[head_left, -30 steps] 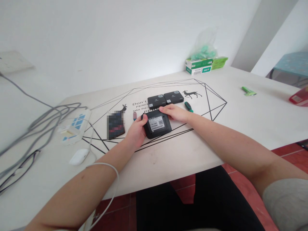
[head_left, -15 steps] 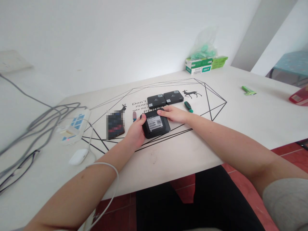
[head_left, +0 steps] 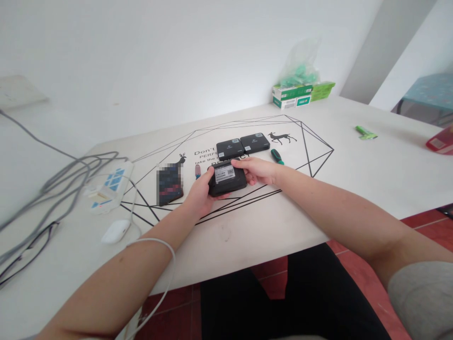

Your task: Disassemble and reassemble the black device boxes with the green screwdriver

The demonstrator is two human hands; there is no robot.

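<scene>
Both hands hold a black square box [head_left: 228, 182], its labelled underside facing up and tilted. My left hand [head_left: 201, 192] grips its left side, thumb on top and fingers underneath. At the box's upper right corner, my right hand [head_left: 255, 170] pinches the edge with the thumb over the label side. Two similar black boxes, one on the left [head_left: 229, 148] and one on the right [head_left: 255, 142], lie side by side just behind. A green-and-black screwdriver [head_left: 277, 157] rests right of my right hand. Another small tool with a pinkish handle [head_left: 197, 171] lies beyond my left hand.
A pixelated phone-like object [head_left: 170, 184] lies left of my hands. Farther left are a power strip [head_left: 112, 186], grey cables [head_left: 67, 189] and a white case [head_left: 116, 231]. Green-and-white boxes [head_left: 292, 97] stand by the wall. A green item [head_left: 366, 132] lies right.
The held box has tilted, its near edge shifting up and left in view. More of my fingers now show under and beside it.
</scene>
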